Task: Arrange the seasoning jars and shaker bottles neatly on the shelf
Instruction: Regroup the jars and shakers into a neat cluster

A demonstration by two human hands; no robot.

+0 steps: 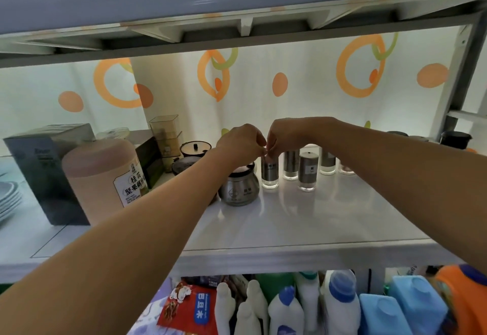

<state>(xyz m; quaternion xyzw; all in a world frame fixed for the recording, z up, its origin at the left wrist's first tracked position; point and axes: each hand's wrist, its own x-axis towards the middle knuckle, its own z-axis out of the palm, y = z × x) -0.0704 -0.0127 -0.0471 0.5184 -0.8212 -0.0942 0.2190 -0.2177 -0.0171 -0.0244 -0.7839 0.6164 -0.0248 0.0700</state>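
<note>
On the white shelf (pixel 303 218) stands a row of steel-sleeved shaker bottles. The leftmost shaker bottle (pixel 269 174) sits right under my hands. My left hand (pixel 241 141) and my right hand (pixel 287 133) meet above it, fingertips pinched together at its top. A second shaker (pixel 291 165) and a third shaker (pixel 308 172) stand to its right, with more partly hidden behind my right forearm. A round steel seasoning jar (pixel 238 189) with a dark lid stands just left of the row, touching my left forearm.
A large pink canister (pixel 102 176) and a dark box (pixel 50 174) fill the shelf's left part, with stacked plates (pixel 9 197) at the far left. Dark lidded pots (pixel 195 148) and a clear container (pixel 166 134) stand behind. Cleaning bottles (pixel 340 303) crowd the lower shelf.
</note>
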